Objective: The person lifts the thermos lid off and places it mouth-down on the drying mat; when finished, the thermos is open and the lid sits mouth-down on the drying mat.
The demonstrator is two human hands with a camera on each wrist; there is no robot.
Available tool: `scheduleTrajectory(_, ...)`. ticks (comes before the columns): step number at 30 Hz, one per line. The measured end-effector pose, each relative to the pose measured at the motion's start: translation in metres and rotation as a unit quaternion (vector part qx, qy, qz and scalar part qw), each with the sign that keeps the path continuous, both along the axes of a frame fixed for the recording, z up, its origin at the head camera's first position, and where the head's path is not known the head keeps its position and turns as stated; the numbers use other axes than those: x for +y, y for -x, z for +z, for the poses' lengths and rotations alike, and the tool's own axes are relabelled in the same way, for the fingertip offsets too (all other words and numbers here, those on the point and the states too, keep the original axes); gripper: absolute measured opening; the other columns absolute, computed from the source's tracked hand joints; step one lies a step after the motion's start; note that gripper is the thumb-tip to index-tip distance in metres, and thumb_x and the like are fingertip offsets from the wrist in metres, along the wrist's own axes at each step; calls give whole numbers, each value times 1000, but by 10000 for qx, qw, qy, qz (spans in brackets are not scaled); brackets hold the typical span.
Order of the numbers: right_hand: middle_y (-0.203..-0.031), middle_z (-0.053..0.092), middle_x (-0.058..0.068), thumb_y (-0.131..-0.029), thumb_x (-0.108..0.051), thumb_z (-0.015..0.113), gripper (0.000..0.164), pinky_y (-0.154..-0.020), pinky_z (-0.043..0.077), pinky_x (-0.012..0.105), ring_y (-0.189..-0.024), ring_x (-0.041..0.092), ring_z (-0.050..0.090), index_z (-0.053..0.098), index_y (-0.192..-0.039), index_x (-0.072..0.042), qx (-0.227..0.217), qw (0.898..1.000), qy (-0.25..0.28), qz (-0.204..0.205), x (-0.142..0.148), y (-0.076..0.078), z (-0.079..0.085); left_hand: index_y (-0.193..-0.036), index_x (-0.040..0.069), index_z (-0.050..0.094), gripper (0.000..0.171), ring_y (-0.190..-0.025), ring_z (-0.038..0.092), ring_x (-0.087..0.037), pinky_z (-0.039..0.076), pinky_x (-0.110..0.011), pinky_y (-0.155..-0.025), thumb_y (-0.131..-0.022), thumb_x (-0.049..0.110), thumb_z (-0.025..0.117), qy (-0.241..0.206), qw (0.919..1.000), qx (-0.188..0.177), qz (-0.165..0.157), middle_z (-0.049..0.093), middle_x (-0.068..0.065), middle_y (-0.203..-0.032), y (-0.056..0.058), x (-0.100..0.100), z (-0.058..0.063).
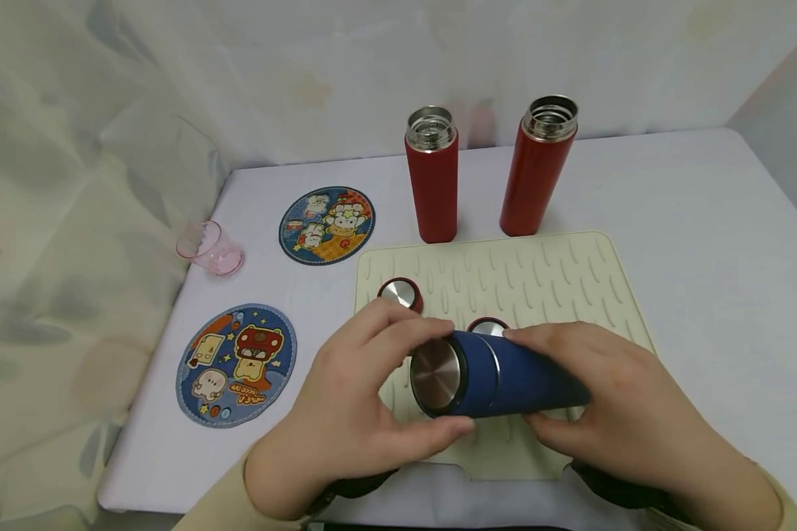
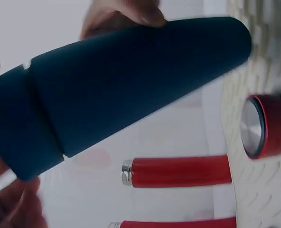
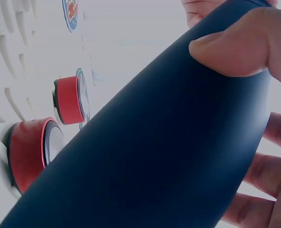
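A blue thermos bottle (image 1: pixel 538 376) is held tilted above the cream mat, its lid end toward the left. My right hand (image 1: pixel 611 398) grips the bottle's body, thumb on one side and fingers on the other, as the right wrist view shows. With fingers above and thumb below, my left hand (image 1: pixel 352 398) holds the blue lid (image 1: pixel 438 375), which has a brushed metal top. The lid sits on the bottle, with a thin seam between them in the left wrist view. Behind the bottle, two red lids with metal tops, a left one (image 1: pixel 400 293) and a right one (image 1: pixel 488 326), lie on the mat.
Two uncapped red thermos bottles, one left (image 1: pixel 433 177) and one right (image 1: pixel 538 169), stand behind the cream mat (image 1: pixel 538 276). Two round cartoon coasters, far (image 1: pixel 328 225) and near (image 1: pixel 237 365), lie to the left. A pink glass (image 1: pixel 212 248) stands by the table's left edge.
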State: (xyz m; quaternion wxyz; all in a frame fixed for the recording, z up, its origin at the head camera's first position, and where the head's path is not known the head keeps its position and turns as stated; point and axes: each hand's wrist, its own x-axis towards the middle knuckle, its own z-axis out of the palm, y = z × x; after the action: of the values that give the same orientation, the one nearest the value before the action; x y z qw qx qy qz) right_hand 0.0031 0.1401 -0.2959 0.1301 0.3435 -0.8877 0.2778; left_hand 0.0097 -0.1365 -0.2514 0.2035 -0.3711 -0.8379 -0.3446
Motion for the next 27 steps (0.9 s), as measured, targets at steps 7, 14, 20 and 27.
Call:
scheduleTrajectory(7,-125,66,-16,-58,-30,90,82,-98,42,16,-113,7,62,62,-136,-29,63,9998,-83,-171,-1,1,-3,-139,12,57,77,-125,53,-22,47,-39,-101,-81,57,78,273,9990,-267,-216,59,-7,-136,1,-6,-1)
scheduleTrajectory(14,-125,66,-15,-59,-28,89,82,-103,36,11,-113,8,63,62,-136,-28,84,9998,-67,-149,0,3,-3,-137,8,61,57,-145,41,-31,38,-45,-116,-81,0,69,432,9854,-314,-1618,49,-14,-152,6,-9,1)
scheduleTrajectory(20,-120,67,-16,-58,-26,88,79,-94,45,20,-110,7,63,65,-133,-28,186,9997,-105,-109,-2,3,-3,-130,13,67,56,-119,61,-16,53,-32,-97,-79,26,85,387,9961,-286,-734,65,-5,-131,3,-10,-1)
scheduleTrajectory(27,-118,67,-15,-58,-27,88,79,-90,48,27,-108,7,64,65,-133,-28,298,9994,-137,-99,-3,3,-3,-130,11,66,81,-109,65,-15,55,-33,-91,-69,59,87,547,9984,155,66,69,-3,-121,3,-9,-4)
